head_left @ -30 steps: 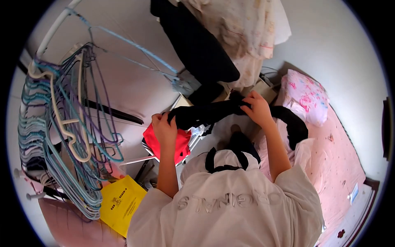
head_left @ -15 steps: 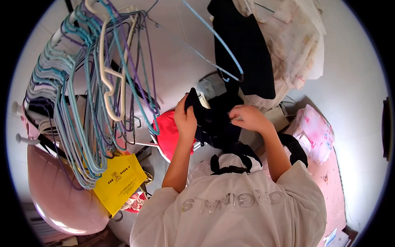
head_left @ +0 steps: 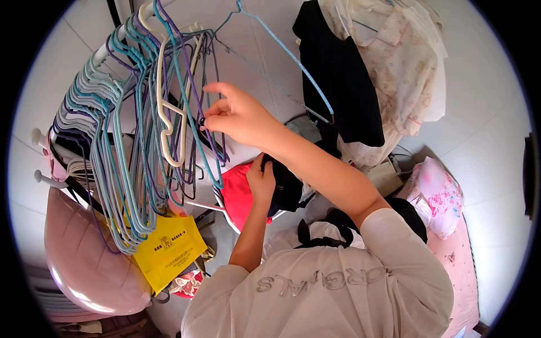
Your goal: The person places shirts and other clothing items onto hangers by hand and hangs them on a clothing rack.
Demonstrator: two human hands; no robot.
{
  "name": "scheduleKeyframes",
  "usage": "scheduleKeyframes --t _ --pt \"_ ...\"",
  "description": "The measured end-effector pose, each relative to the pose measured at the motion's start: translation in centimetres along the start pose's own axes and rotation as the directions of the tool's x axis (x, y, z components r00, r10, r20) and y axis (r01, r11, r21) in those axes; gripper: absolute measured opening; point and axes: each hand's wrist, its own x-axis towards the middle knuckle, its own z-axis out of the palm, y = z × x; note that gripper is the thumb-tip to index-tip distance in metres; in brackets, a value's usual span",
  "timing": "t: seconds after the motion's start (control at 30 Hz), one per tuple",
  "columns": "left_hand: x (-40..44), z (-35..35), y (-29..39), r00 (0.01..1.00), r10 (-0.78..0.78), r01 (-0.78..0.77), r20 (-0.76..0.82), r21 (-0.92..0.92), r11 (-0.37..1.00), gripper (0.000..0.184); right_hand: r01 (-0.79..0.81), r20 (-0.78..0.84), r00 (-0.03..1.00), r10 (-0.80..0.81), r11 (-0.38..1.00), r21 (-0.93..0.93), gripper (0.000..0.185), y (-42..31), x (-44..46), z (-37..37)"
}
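Note:
Below the hanging hangers, my left hand (head_left: pixel 262 179) is closed on a bunched black garment (head_left: pixel 287 186). My right arm reaches across to the left, putting my right hand (head_left: pixel 239 115) beside a purple hanger (head_left: pixel 195 84). Its index finger sticks out, while the thumb and other fingers are drawn together. A small dark thing at the fingertips is too small to name. A cream hanger (head_left: pixel 163 121) and a thick row of blue and grey hangers (head_left: pixel 104 129) hang just left of that hand. Red cloth (head_left: pixel 236 194) lies beside the left hand.
A blue hanger (head_left: pixel 293 53) hangs apart, near a black top (head_left: pixel 344 84) and a pale floral garment (head_left: pixel 403 67). Lower left are a yellow bag (head_left: pixel 169 245) and a shiny pink rounded object (head_left: pixel 93 259). A floral plastic-wrapped bundle (head_left: pixel 442 197) rests at right.
My right hand has left the black garment and moved up and left to the hangers. My left hand still grips the garment, now held slightly lower. The view has shifted a little.

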Motion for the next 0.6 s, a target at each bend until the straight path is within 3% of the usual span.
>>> scheduleKeyframes --t 0.07,0.13,0.3,0.43,0.57,0.6 --pt "0.2 0.1 0.4 1.000 0.005 -0.005 0.008 -0.027 1.000 0.027 -0.018 0.040 0.999 0.016 0.999 0.048 0.047 0.1 0.3 -0.2" --pt "0.1 -0.2 1.3 0.996 -0.067 0.067 0.057 0.000 0.998 0.027 0.025 -0.035 0.999 -0.025 1.000 -0.011 0.041 -0.1 -0.1 -0.2" --pt "-0.2 0.9 0.5 0.997 0.071 -0.070 0.028 -0.031 0.997 0.025 0.189 -0.220 0.958 -0.185 0.982 -0.004 0.030 -1.9 -1.0 -1.1" --pt "-0.4 1.7 -0.9 0.981 0.191 -0.192 0.037 0.043 0.980 0.025 0.160 -0.249 0.958 -0.145 0.986 0.041 0.030 -3.0 -2.8 -2.5" --pt "-0.9 2.0 0.9 0.990 0.068 -0.085 0.120 0.147 0.985 0.025 0.170 -0.289 0.949 -0.125 0.976 0.138 0.030 -4.3 -5.9 -4.8" --pt "-0.8 2.3 0.8 0.990 0.063 -0.083 0.129 0.155 0.984 0.025 0.204 -0.280 0.944 -0.176 0.976 0.075 0.031 -4.6 -6.9 -5.3"
